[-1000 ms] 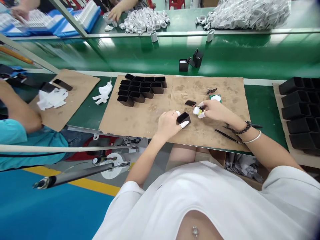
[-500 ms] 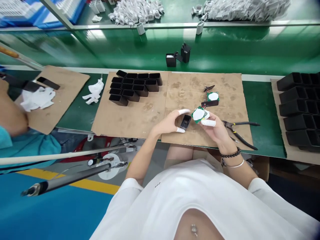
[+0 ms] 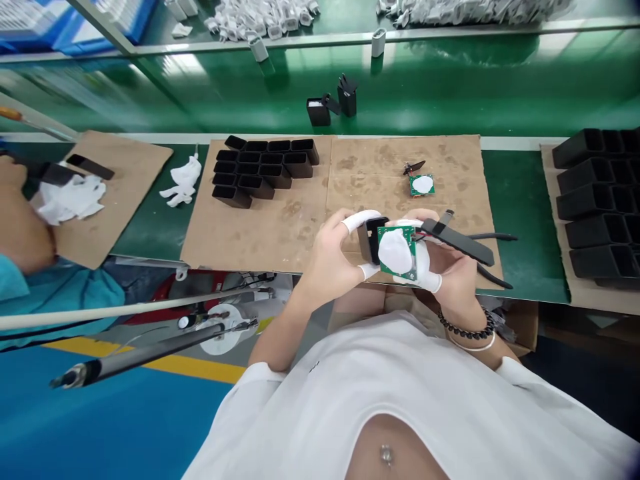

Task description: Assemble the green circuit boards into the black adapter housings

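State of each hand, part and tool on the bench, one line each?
Left hand, closed on the held housing.
Right hand, holding the circuit board.
Held housing, open end toward the circuit board.
Circuit board, white patch showing; insertion unclear.
Black end plate, off the housing.
Second circuit board, lying on cardboard, white patch up.
Left housing block, open-topped.
Tool handles, spread; head hidden.

Black case (image 3: 367, 241): tipped in left hand (image 3: 325, 257), mouth now turned toward board | Green board (image 3: 399, 252): moved from beside case to its open end, contact unclear | Black cover (image 3: 465, 245): off cardboard (image 3: 360, 160), now slanting across right hand (image 3: 450, 270) | Pliers (image 3: 493, 237): now mostly hidden
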`<act>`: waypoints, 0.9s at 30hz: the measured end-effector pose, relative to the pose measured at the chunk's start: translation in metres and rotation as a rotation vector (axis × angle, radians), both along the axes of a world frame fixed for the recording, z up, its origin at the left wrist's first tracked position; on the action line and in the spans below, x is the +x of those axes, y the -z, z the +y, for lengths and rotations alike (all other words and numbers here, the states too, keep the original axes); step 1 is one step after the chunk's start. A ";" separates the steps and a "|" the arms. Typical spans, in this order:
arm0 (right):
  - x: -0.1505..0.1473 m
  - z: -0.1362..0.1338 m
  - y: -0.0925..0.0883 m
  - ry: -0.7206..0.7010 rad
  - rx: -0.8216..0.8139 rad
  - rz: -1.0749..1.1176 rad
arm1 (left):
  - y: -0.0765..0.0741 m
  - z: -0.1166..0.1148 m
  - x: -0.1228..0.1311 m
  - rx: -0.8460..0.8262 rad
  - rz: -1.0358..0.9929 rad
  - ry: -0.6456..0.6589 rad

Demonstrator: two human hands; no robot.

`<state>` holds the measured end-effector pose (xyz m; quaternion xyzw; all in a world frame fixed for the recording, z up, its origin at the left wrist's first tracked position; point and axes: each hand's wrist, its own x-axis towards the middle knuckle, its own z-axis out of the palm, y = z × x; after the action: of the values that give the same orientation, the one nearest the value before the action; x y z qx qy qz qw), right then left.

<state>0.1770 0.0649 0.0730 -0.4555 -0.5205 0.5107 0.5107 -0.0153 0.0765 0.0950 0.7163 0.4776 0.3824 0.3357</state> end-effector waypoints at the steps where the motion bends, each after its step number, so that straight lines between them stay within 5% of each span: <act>1: 0.000 -0.001 -0.002 -0.034 0.026 -0.017 | -0.002 -0.002 0.000 0.008 0.005 0.001; 13: 0.002 -0.004 -0.013 -0.102 0.256 0.033 | -0.006 -0.013 0.001 0.125 0.005 0.043; 27: -0.002 -0.007 -0.002 -0.091 0.236 0.058 | -0.003 -0.014 -0.003 0.120 -0.005 0.027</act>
<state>0.1753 0.0584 0.0754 -0.3531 -0.5821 0.4816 0.5519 -0.0183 0.0623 0.0982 0.7404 0.4431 0.4078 0.2985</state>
